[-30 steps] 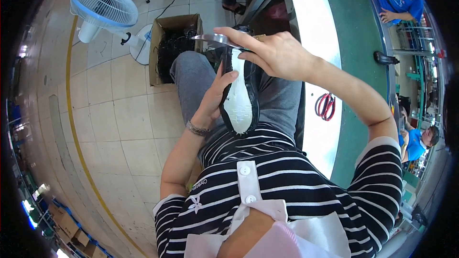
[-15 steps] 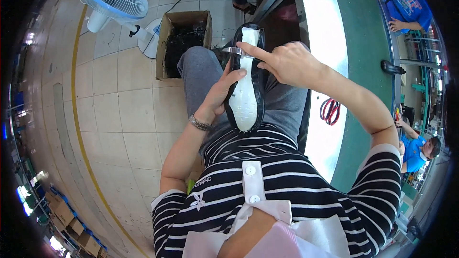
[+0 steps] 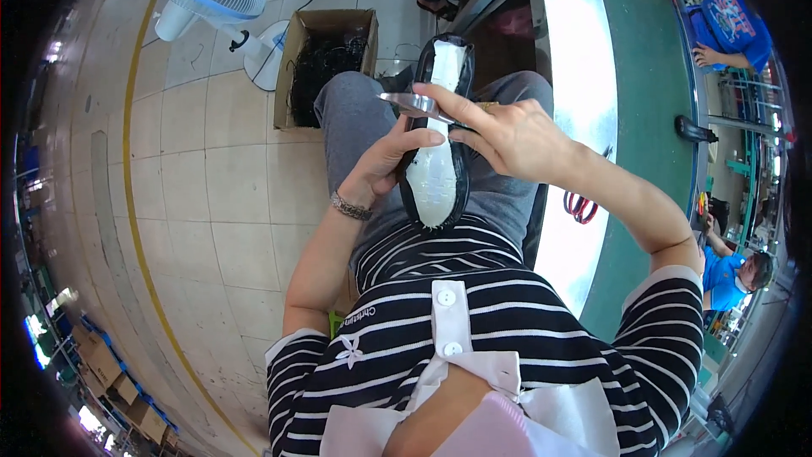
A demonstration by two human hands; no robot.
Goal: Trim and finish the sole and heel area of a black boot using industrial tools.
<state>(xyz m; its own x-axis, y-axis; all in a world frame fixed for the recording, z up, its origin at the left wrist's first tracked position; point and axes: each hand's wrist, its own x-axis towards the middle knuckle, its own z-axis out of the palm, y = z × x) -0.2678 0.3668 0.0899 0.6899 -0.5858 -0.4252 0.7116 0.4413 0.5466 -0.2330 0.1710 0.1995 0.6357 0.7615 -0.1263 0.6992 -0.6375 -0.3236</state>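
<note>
Over the lap, beside the green counter (image 3: 643, 101) edge | left hand (image 3: 385, 165) grips black shoe sole (image 3: 436, 169) from underneath | right hand (image 3: 507, 131) pinches scissors (image 3: 414, 103) | blades near that thumb, slip could nick it imo

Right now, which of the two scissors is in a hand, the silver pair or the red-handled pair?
The silver scissors, held by the right hand over the shoe on the lap. The red-handled scissors lie untouched on the table.
</note>
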